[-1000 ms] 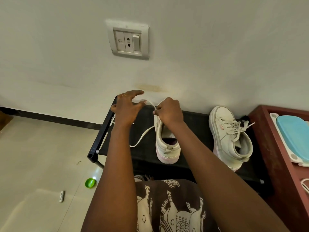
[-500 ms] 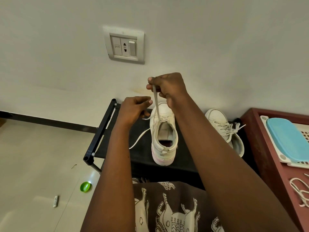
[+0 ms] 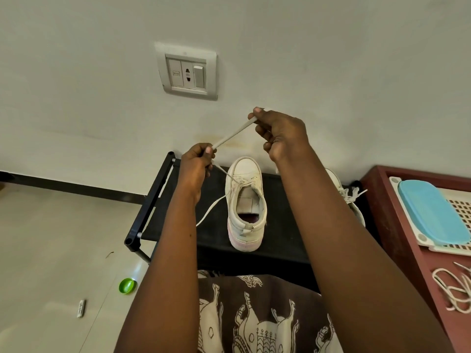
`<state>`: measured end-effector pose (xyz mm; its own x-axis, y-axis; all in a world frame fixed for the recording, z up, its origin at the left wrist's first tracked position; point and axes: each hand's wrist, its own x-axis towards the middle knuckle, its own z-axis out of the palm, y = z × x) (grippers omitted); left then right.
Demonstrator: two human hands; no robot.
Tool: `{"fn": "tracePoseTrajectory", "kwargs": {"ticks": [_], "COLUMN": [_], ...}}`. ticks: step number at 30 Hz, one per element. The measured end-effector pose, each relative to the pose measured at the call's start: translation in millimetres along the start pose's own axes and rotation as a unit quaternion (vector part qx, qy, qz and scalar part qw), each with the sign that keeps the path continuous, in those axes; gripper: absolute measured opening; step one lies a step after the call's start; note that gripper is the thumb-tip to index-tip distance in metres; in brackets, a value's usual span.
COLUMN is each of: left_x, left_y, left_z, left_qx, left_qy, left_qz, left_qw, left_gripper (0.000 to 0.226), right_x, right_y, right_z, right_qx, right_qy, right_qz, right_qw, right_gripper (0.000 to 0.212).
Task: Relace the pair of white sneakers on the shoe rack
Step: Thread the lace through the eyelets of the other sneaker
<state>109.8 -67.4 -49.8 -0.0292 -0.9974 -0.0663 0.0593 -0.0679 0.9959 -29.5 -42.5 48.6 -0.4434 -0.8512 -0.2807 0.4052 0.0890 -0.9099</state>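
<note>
A white sneaker (image 3: 246, 205) stands on the black shoe rack (image 3: 178, 225), toe toward the wall, laced only at its front eyelets. My left hand (image 3: 196, 161) pinches the white lace (image 3: 233, 135) just above the rack's left end. Higher up, my right hand (image 3: 279, 132) pinches the same lace near its tip, so the stretch between both hands is taut. Another lace end trails from the sneaker to the left across the rack. The second white sneaker (image 3: 350, 197), laced, lies at the right, mostly hidden behind my right arm.
A maroon table (image 3: 382, 225) at the right holds a white basket with a blue lid (image 3: 433, 215) and a loose lace (image 3: 453, 289). A green cap (image 3: 127, 285) and a small white object (image 3: 81, 308) lie on the floor. A wall socket (image 3: 187, 71) is above.
My right hand, which had pulled the lace straight up from the sneaker, now holds it slanted. My left hand has taken hold of the lace lower down, stretching it between both hands.
</note>
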Motion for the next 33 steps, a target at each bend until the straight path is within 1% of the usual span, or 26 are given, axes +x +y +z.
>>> {"fn": "tracePoseTrajectory", "kwargs": {"ticks": [1,4,6,8,10,14,16,19,21,23,24,25,27,28,30,31,33], "left_x": [1,4,6,9,13,17,18,20,20,19,20,21,21,18,11,6,-3], "left_y": [-4,-14,-20,-27,-33,-47,-52,-55,-58,-58,-58,-57,-48,-40,-19,-7,15], "left_z": [-1,-4,-6,-9,-11,-13,-14,-14,-14,-13,-13,-13,-11,-9,-1,5,17], "left_qx": [0.002,0.018,0.015,0.017,0.021,0.028,0.032,0.024,0.010,0.021,0.052,0.109,0.216,0.234,0.208,0.174,0.101], "left_qy": [0.004,0.013,0.021,0.035,0.052,0.079,0.097,0.117,0.126,0.129,0.124,0.117,0.100,0.086,0.043,0.017,-0.034], "left_qz": [-0.011,-0.041,-0.052,-0.067,-0.093,-0.152,-0.162,-0.173,-0.200,-0.219,-0.209,-0.184,-0.101,-0.049,0.048,0.080,0.116], "left_qw": [1.000,0.999,0.998,0.997,0.994,0.985,0.982,0.978,0.972,0.967,0.968,0.970,0.966,0.967,0.976,0.981,0.987], "left_gripper": [0.023,0.025,0.026,0.025,0.021,0.019,0.021,0.022,0.021,0.022,0.023,0.024,0.029,0.032,0.034,0.033,0.032], "right_x": [1,5,8,10,11,15,15,15,16,15,14,13,9,7,3,1,-3], "right_y": [-1,-3,-4,-5,-6,-9,-8,-7,-5,-4,-4,-3,-1,1,6,9,17], "right_z": [-2,-8,-12,-16,-21,-31,-36,-40,-43,-44,-44,-44,-40,-38,-32,-29,-22], "right_qx": [0.011,-0.001,0.005,0.029,0.039,0.013,0.008,0.013,0.020,0.015,0.006,-0.006,-0.028,-0.033,-0.043,-0.048,-0.063], "right_qy": [0.006,0.026,0.039,0.056,0.068,0.077,0.091,0.116,0.127,0.128,0.122,0.113,0.087,0.074,0.050,0.037,-0.002], "right_qz": [0.012,0.035,0.039,0.033,0.026,0.018,0.016,-0.009,-0.030,-0.049,-0.059,-0.069,-0.084,-0.088,-0.090,-0.088,-0.072], "right_qw": [1.000,0.999,0.998,0.997,0.997,0.997,0.996,0.993,0.991,0.990,0.991,0.991,0.992,0.993,0.994,0.994,0.995], "right_gripper": [0.008,0.004,0.010,0.017,0.018,0.009,0.004,0.004,0.010,0.012,0.012,0.012,0.011,0.012,0.015,0.018,0.025]}}
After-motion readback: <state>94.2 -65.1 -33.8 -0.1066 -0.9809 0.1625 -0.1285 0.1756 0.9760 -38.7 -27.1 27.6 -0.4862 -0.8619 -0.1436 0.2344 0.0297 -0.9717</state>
